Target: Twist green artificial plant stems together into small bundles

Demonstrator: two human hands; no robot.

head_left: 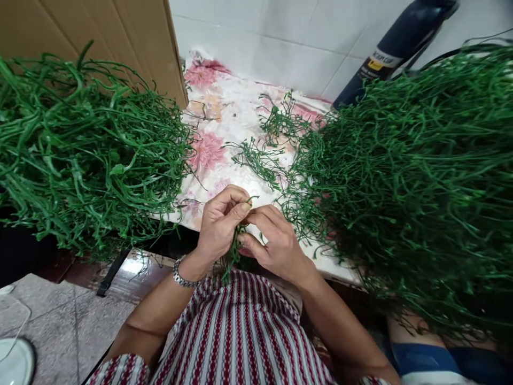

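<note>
Green stems (233,251) pinched in L hand (222,219), thumb on fingertip; R hand (276,243) half-curled, fingers at same stems, grip unclear. Both above table (240,120) edge, btwn big stem piles, L pile (92,144) & R pile (420,176).

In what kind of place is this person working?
Probably a home or small workshop room: a flowered cloth covers the work surface, white tiles line the wall, and a large cardboard piece stands beside the green heaps.
</note>
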